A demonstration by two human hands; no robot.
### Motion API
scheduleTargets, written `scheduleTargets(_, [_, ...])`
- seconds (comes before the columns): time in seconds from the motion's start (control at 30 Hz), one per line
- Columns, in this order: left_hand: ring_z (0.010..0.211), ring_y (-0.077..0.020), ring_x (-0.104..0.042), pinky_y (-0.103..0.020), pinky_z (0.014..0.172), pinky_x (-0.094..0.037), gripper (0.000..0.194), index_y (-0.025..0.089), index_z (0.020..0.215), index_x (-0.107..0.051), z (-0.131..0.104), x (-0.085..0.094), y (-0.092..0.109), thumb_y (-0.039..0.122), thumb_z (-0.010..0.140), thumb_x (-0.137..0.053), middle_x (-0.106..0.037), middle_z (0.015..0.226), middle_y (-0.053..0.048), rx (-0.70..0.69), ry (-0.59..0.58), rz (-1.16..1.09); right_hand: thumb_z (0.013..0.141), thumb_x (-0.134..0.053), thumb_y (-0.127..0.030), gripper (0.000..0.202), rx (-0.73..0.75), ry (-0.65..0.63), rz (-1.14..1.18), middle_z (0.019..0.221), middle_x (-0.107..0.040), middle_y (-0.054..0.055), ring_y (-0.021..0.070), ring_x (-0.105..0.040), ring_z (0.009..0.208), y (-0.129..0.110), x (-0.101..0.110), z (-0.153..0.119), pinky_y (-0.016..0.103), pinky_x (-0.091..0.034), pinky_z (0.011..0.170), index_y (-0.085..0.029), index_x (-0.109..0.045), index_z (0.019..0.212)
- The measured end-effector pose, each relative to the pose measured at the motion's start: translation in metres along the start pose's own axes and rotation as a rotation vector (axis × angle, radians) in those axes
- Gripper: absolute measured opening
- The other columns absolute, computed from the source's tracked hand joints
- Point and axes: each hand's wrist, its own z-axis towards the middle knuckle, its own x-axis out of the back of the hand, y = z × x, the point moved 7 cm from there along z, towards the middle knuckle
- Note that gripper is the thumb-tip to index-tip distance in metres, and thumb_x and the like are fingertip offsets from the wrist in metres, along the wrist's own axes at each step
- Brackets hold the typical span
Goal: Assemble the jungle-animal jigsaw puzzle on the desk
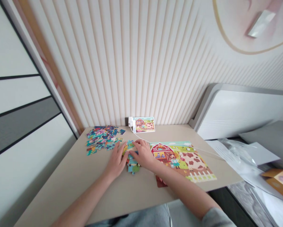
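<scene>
Both hands meet over a small group of jigsaw puzzle pieces (133,167) near the middle of the table, partly hidden under my fingers. My left hand (116,160) is closed at the left side of these pieces, thumb and fingers bent onto them. From the right, my right hand (144,154) grips the pieces with curled fingers and thumb. Right beside it lies an assembled farm puzzle (193,160) with a red barn and a spotted cow; my forearm covers part of its lower left. A heap of loose, mostly blue puzzle pieces (103,136) lies at the back left.
A reference picture card (144,125) leans against the ribbed wall behind the table (84,183). Beside it a white plug-in charger (130,121) trails a cable (179,144) across the assembled puzzle. Papers, plastic wrap and an orange box (279,181) lie on the bed at right.
</scene>
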Motion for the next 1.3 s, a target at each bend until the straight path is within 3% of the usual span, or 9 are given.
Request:
scheduleTargets(0.13, [0.16, -0.0364, -0.014, -0.064, 0.126, -0.022, 0.05, 0.025, 0.158, -0.042, -0.001, 0.012, 0.017, 0.035, 0.109, -0.041, -0.018, 0.173, -0.013, -0.086, 0.058, 0.101, 0.104, -0.053, -0.041, 0.039, 0.038, 0.034, -0.11, 0.135, -0.062, 0.011, 0.0262, -0.056, 0.124, 0.033, 0.027, -0.027, 0.042, -0.044, 0.108, -0.026, -0.063, 0.139])
scheduleTargets(0.23, [0.16, -0.0392, -0.014, -0.066, 0.125, -0.022, 0.057, 0.026, 0.161, -0.036, -0.006, 0.029, 0.051, 0.028, 0.105, -0.048, -0.008, 0.175, -0.012, -0.282, 0.134, 0.265, 0.104, -0.05, -0.035, 0.031, -0.095, 0.049, -0.321, 0.135, -0.064, 0.009, 0.0247, -0.057, 0.124, 0.102, 0.066, -0.054, 0.039, -0.044, 0.107, -0.028, -0.072, 0.126])
scheduleTargets(0.3, [0.159, -0.0396, -0.017, -0.065, 0.125, -0.025, 0.063, 0.029, 0.162, -0.034, -0.016, 0.029, 0.082, 0.025, 0.101, -0.053, -0.009, 0.175, -0.011, -0.421, 0.094, 0.331, 0.104, -0.048, -0.031, 0.033, -0.186, 0.076, -0.377, 0.13, -0.067, 0.013, 0.0287, -0.059, 0.122, 0.157, 0.103, -0.074, 0.044, -0.044, 0.106, -0.023, -0.074, 0.122])
scheduleTargets(0.43, [0.159, -0.0335, -0.023, -0.054, 0.127, -0.03, 0.061, 0.028, 0.16, -0.039, -0.042, -0.015, 0.139, 0.02, 0.101, -0.051, -0.02, 0.174, -0.008, -0.572, -0.245, 0.394, 0.1, -0.047, -0.027, 0.034, -0.326, 0.065, -0.455, 0.114, -0.073, 0.016, 0.0312, -0.065, 0.11, 0.252, 0.165, -0.116, 0.044, -0.045, 0.1, -0.019, -0.077, 0.114])
scheduleTargets(0.57, [0.158, -0.0342, -0.026, -0.052, 0.127, -0.031, 0.059, 0.026, 0.159, -0.041, -0.057, -0.07, 0.171, 0.03, 0.102, -0.053, -0.023, 0.173, -0.011, -0.559, -0.543, 0.338, 0.1, -0.049, -0.031, 0.033, -0.365, 0.007, -0.461, 0.106, -0.076, 0.013, 0.0263, -0.07, 0.1, 0.303, 0.183, -0.146, 0.035, -0.048, 0.092, -0.02, -0.078, 0.111])
scheduleTargets(0.67, [0.157, -0.0369, -0.028, -0.054, 0.126, -0.031, 0.06, 0.023, 0.158, -0.045, -0.053, -0.097, 0.175, 0.037, 0.1, -0.057, -0.029, 0.17, -0.014, -0.47, -0.719, 0.28, 0.102, -0.048, -0.033, 0.033, -0.376, 0.015, -0.464, 0.101, -0.076, 0.011, 0.0248, -0.071, 0.095, 0.319, 0.178, -0.159, 0.033, -0.048, 0.087, -0.022, -0.078, 0.11])
scheduleTargets(0.8, [0.158, -0.0357, -0.026, -0.053, 0.126, -0.031, 0.062, 0.025, 0.154, -0.05, -0.044, -0.108, 0.177, 0.033, 0.094, -0.063, -0.031, 0.17, -0.013, -0.408, -0.827, 0.25, 0.104, -0.045, -0.037, 0.035, -0.37, 0.101, -0.467, 0.102, -0.076, 0.009, 0.0252, -0.069, 0.098, 0.324, 0.174, -0.166, 0.035, -0.046, 0.091, -0.025, -0.077, 0.106])
scheduleTargets(1.0, [0.159, -0.0353, -0.02, -0.054, 0.127, -0.029, 0.06, 0.024, 0.157, -0.047, -0.041, -0.122, 0.179, 0.038, 0.099, -0.058, -0.027, 0.171, -0.012, -0.369, -0.864, 0.259, 0.106, -0.041, -0.045, 0.038, -0.378, 0.311, -0.468, 0.113, -0.074, 0.01, 0.0277, -0.065, 0.11, 0.324, 0.186, -0.174, 0.041, -0.043, 0.099, -0.024, -0.073, 0.112])
scheduleTargets(1.3, [0.157, -0.0366, -0.025, -0.055, 0.126, -0.029, 0.05, 0.037, 0.155, -0.048, -0.011, -0.174, 0.185, 0.045, 0.106, -0.046, -0.027, 0.172, -0.007, -0.494, -0.729, 0.222, 0.106, -0.042, -0.044, 0.037, -0.347, 0.477, -0.459, 0.111, -0.075, 0.01, 0.028, -0.065, 0.107, 0.318, 0.196, -0.18, 0.043, -0.04, 0.096, -0.024, -0.071, 0.112])
